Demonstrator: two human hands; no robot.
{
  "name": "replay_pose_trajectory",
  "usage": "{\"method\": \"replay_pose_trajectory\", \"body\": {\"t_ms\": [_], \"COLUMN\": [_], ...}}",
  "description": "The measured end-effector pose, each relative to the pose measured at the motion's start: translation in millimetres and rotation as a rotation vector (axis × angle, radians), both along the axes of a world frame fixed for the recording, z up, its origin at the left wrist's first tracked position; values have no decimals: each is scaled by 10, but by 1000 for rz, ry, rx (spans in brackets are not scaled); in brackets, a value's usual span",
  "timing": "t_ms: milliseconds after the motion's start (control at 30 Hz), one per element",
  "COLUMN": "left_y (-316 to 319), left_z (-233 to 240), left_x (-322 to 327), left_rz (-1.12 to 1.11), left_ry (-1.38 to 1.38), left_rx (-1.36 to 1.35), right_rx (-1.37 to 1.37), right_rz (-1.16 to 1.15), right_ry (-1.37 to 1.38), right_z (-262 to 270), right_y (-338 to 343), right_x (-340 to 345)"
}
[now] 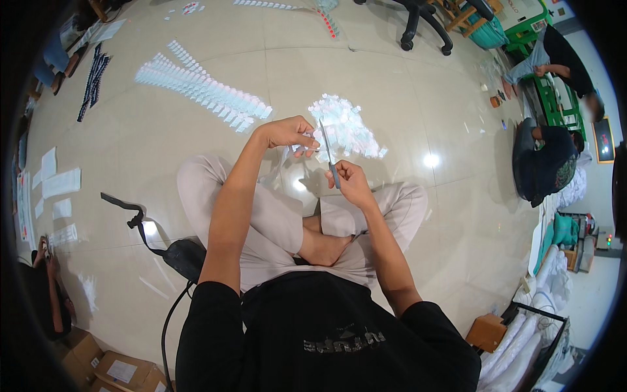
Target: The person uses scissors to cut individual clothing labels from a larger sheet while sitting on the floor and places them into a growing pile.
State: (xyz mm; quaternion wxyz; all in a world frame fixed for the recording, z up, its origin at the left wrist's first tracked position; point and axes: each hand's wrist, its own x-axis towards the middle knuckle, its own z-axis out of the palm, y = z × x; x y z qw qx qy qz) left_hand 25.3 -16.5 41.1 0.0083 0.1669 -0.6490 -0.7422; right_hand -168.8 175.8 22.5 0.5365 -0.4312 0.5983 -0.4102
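Observation:
My left hand (292,132) pinches a translucent film strip (282,164) that bears small pale pieces; part of it trails down towards my lap. In my right hand (351,183) is a pair of scissors with dark grey handles (334,172), the blades pointing away from me beside the left fingertips. Whether the blades touch the strip cannot be told. Just beyond both hands, a loose heap of small whitish pieces (345,125) lies on the tiled floor (460,161). Farther left, several long strips of similar pale pieces (201,90) lie overlapped.
A black pouch with a strap (183,256) rests by my left thigh. Dark strips (93,81) and white sheets (61,183) lie farther left. An office chair base (416,22) stands ahead. Other people sit at the right (548,157) and left (41,299). Cardboard boxes (122,365) stand behind left.

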Motion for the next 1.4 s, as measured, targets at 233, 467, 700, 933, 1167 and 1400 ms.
{"method": "replay_pose_trajectory", "body": {"t_ms": [233,467,700,933,1167,1400], "left_y": [6,1,47,15,-3,-3], "left_z": [-46,-115,-17,10,-69,10], "left_x": [-22,-38,-38,-5,-14,10], "left_rz": [5,-46,-37,-12,-17,13], "left_ry": [-2,-23,-59,-48,-28,11], "left_rx": [10,26,47,102,80,64], "right_rx": [5,-122,-135,-224,-227,-188], "right_rz": [-93,-278,-239,-262,-222,-262], "right_ry": [32,15,24,52,69,96], "right_z": [-25,157,237,355,338,340], "right_y": [-48,-333,-479,-538,-531,-513], "right_x": [-98,16,82,-48,-98,-115]}}
